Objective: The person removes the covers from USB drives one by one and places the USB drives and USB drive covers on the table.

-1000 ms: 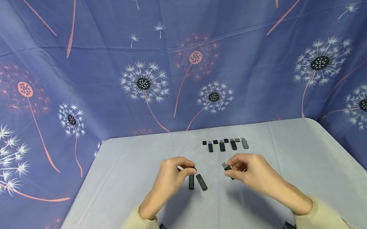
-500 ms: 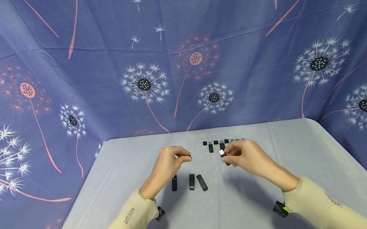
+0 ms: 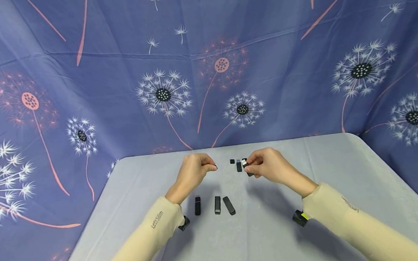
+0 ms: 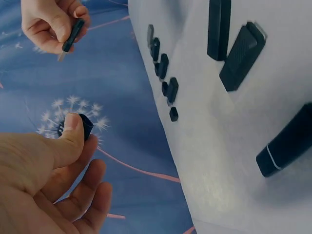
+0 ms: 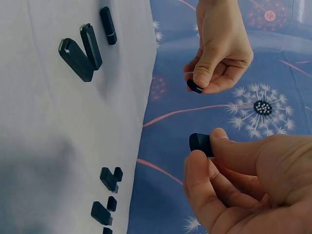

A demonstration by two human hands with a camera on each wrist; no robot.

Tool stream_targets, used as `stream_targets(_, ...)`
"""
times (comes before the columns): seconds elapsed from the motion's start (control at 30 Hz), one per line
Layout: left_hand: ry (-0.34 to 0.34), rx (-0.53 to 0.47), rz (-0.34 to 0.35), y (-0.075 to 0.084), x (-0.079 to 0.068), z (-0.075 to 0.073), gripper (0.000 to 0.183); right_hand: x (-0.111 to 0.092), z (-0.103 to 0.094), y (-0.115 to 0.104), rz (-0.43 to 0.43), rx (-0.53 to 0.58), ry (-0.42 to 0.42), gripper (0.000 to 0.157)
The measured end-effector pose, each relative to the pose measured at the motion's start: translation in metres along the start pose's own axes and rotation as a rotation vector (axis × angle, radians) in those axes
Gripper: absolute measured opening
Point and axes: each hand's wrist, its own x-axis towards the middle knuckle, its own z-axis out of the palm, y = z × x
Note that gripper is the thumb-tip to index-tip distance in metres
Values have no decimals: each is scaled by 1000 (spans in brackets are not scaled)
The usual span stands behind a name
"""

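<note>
Between thumb and index finger, my left hand pinches a small black cap, raised above the table. My right hand pinches a black USB stick whose bare metal plug shows in the head view. The cap and the stick are apart, with a gap between the hands. Behind the right hand stands a back row of uncapped USB sticks and loose caps. Of these, one cap and one stick show in the head view; the right hand covers the others there.
Nearer the person, three closed black sticks lie on the pale tablecloth: a rounded one, a straight one and a slanted one. A blue dandelion-print curtain hangs behind the table's far edge.
Both hands have moved away from the person toward the far edge, the right also leftward, still holding cap and stick. The rounded stick has come into view; the right hand now covers most of the back row.
</note>
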Motion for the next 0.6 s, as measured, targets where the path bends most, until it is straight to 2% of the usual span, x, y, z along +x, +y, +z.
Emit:
stream_targets(0.3, -71, 49, -23, -15, 20, 6, 6, 24, 6, -1, 20, 30, 3, 22)
stream_targets(0.6, -94, 82, -9, -21, 40, 8, 6, 44, 10, -5, 54, 35, -24, 24)
